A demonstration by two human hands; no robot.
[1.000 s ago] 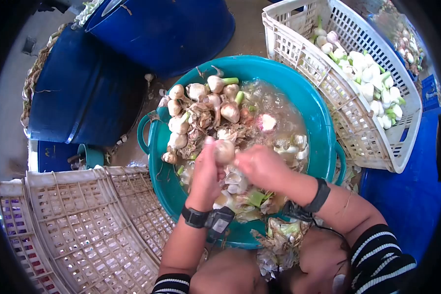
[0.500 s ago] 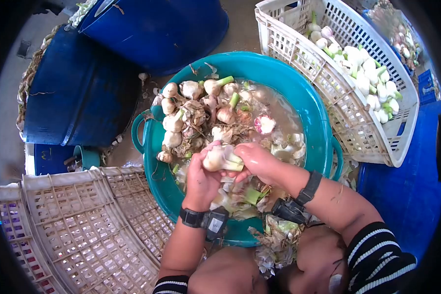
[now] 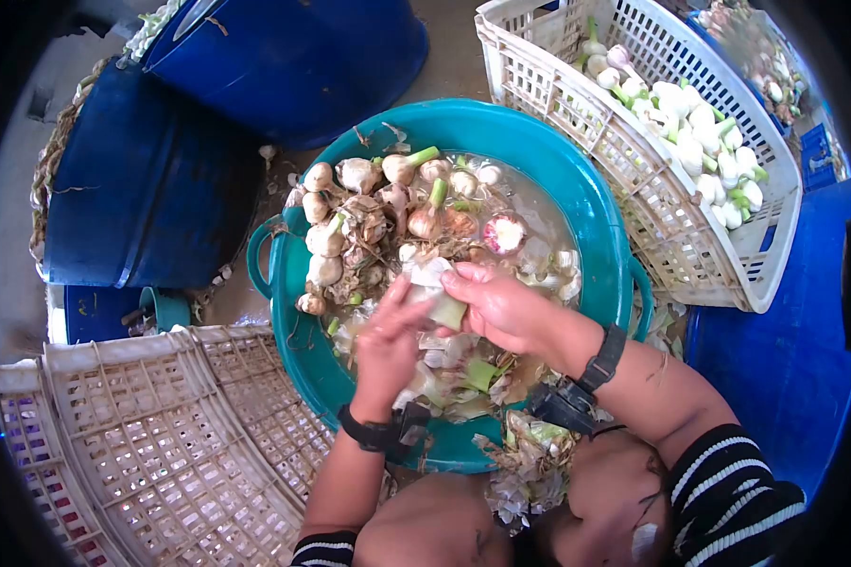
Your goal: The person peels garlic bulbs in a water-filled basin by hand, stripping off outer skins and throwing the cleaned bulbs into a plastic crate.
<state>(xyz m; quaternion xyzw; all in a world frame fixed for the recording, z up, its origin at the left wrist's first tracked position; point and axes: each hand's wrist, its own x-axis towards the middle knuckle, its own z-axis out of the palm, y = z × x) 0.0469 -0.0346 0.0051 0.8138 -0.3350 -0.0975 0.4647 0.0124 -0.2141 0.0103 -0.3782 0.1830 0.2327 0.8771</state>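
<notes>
Over the teal tub [image 3: 591, 180], my right hand [image 3: 501, 307] pinches a pale garlic bulb [image 3: 437, 300] with loose skin at its top. My left hand [image 3: 388, 340] is at the bulb's left side, its fingers blurred by motion and partly behind it. Unpeeled garlic bulbs [image 3: 326, 236] are heaped at the tub's left and back, beside dry brown skins. A red and white cut bulb [image 3: 504, 233] lies in the murky water. Peeled skins and green stalk pieces [image 3: 482, 374] float below my hands.
A white crate [image 3: 624, 180] holding peeled garlic [image 3: 700, 132] stands at the upper right. Blue barrels [image 3: 142, 180] are at the upper left. An openwork beige crate [image 3: 151, 416] lies at the lower left. Garlic skins [image 3: 539, 454] are piled at the tub's near edge.
The bulb has turned between my hands, and whitish skin now stands loose on it. My left hand has shifted from cupping the bulb to its left side. The view has shifted slightly.
</notes>
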